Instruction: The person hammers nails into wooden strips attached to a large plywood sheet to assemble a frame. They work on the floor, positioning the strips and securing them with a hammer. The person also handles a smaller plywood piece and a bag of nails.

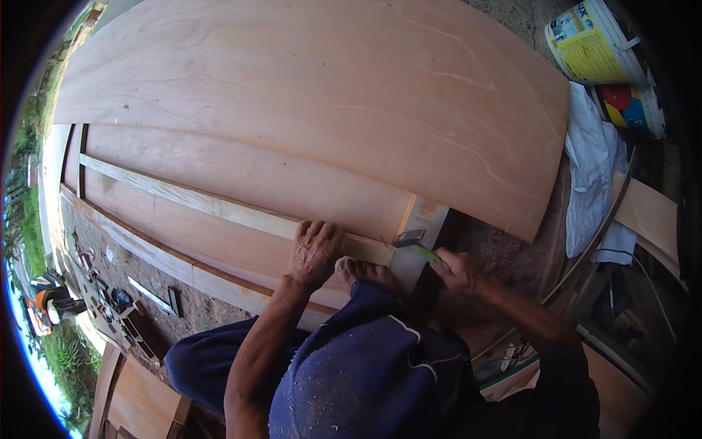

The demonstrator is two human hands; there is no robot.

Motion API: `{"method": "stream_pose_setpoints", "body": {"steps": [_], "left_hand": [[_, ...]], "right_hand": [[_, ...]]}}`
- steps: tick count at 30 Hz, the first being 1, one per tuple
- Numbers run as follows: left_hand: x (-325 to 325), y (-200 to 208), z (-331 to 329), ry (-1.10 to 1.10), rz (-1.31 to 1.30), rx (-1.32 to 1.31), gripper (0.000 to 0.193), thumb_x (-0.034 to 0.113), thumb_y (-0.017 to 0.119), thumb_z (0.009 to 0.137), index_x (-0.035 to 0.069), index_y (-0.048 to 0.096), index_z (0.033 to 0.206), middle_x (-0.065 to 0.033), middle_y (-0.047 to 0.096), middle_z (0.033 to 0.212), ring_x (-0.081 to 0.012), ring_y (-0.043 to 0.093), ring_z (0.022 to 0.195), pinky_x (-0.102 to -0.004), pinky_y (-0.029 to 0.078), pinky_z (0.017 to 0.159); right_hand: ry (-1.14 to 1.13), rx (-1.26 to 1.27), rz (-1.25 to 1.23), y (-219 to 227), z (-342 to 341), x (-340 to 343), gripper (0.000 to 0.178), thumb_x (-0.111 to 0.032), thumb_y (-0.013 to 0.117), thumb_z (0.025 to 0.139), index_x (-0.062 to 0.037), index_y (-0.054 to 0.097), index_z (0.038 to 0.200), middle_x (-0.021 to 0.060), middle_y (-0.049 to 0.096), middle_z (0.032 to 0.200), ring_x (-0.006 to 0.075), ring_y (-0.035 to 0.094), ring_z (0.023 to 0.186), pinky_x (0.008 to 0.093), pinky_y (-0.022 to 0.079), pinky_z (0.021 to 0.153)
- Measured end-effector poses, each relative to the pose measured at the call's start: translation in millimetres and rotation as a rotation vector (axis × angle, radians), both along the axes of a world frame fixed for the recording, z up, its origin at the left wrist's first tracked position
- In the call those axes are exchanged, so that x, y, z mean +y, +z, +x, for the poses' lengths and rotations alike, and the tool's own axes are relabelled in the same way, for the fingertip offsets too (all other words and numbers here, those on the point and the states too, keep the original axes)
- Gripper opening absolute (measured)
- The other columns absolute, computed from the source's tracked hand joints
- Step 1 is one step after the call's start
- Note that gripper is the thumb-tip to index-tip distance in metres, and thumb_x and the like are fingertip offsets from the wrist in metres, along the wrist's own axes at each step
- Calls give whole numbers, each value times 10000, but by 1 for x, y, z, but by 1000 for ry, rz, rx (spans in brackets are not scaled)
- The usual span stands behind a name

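Observation:
My left hand (316,252) has its fingers curled over a long pale wooden strip (241,214), pressing it near its right end. That strip lies lengthwise across a framed plywood panel (219,157). In my right hand (455,272) is a hammer (409,238) with a green handle. Its metal head is just above the joint where the strip meets a wider crosspiece (414,265). A thin dark sliver, maybe a nail, stands beside the hammer head. My bare foot (365,271) rests against the strip between my hands.
A large plywood sheet (314,95) covers the far side. Stacked paint buckets (592,44) and a white sack (589,139) stand at the far right. Tools and offcuts (139,314) lie on the dirt floor at left. A motorcycle (50,301) is farther left.

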State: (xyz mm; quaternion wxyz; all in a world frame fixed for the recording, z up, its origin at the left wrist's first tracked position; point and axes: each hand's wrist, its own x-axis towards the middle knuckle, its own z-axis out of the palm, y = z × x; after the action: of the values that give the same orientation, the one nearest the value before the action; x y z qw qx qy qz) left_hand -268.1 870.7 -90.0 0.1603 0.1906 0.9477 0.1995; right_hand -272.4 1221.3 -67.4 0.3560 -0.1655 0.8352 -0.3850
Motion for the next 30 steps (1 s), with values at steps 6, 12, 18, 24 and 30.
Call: {"method": "stream_pose_setpoints", "body": {"steps": [6,12,18,24,30], "left_hand": [[2,2,-1,19,7,16,462,196,744,738,92,616,1170,-90,602,1122,-284,557,1117,-452,367,1021],[-4,-2,5,56,51,50,493,214,751,753,104,605,1211,-98,598,1165,-301,539,1157,-477,346,1056],[10,3,37,729,120,162,654,238,699,851,33,425,1407,-177,536,1274,-340,463,1251,-488,316,1094],[23,-7,7,1729,628,-173,756,347,798,838,-105,387,1283,-246,515,1206,-297,560,1055,-417,469,921],[11,-50,4,1753,613,-136,808,201,822,733,-93,314,1289,-242,522,1187,-288,568,1049,-380,480,921]], "right_hand": [[-222,-56,-151,0,-45,-71,186,-182,654,901,-25,566,948,169,672,817,372,684,775,422,524,674],[-45,-153,-20,-22,-68,-106,201,-173,679,863,-28,569,949,192,674,858,400,674,825,465,518,733],[-42,9,41,-16,-62,-97,218,-202,687,882,-27,565,927,202,615,783,378,643,751,468,481,650],[-328,223,-120,-22,-24,-83,213,-213,656,929,-24,567,884,152,567,674,308,587,603,412,462,580],[-368,159,-152,-11,-14,-79,230,-248,615,971,-29,564,921,140,618,677,295,650,614,390,502,574]]}}
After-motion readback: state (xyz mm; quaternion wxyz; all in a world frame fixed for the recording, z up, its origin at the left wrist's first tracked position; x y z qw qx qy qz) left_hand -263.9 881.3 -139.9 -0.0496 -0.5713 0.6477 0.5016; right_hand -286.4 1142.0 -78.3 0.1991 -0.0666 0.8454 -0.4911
